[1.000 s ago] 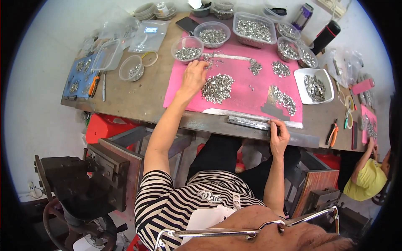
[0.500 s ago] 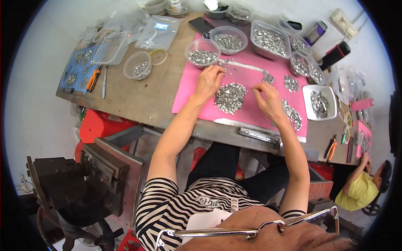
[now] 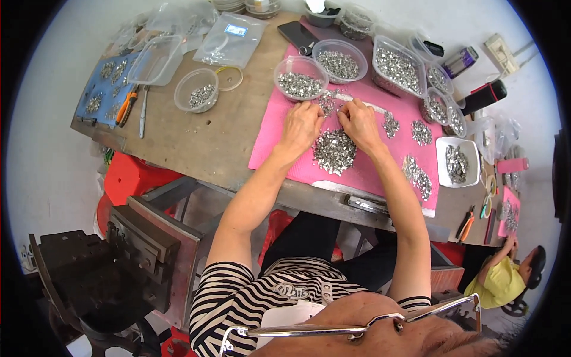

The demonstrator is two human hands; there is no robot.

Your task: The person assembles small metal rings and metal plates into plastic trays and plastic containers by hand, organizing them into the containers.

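A large pile of small silvery metal pieces (image 3: 335,152) lies on the pink mat (image 3: 270,140). My left hand (image 3: 302,128) rests at the pile's upper left, fingertips curled together just below a clear round tub of metal pieces (image 3: 301,83). Close by on the right, my right hand (image 3: 360,124) bends over the pile's upper edge with its fingers drawn together. Loose pieces (image 3: 326,103) are scattered between the two hands, in front of a pale strip. Whatever either hand pinches is too small or hidden to make out.
More filled tubs (image 3: 397,68) stand along the back, with a white square dish (image 3: 457,162) at right. Smaller heaps (image 3: 421,132) dot the mat's right side. Orange-handled pliers (image 3: 127,107) lie left, near a clear bowl (image 3: 197,90). Another person in yellow (image 3: 498,282) sits far right.
My right hand has moved left from near the small heap to beside my left hand, its fingers drawing together. My left hand stays below the tub. The whole view has shifted slightly.
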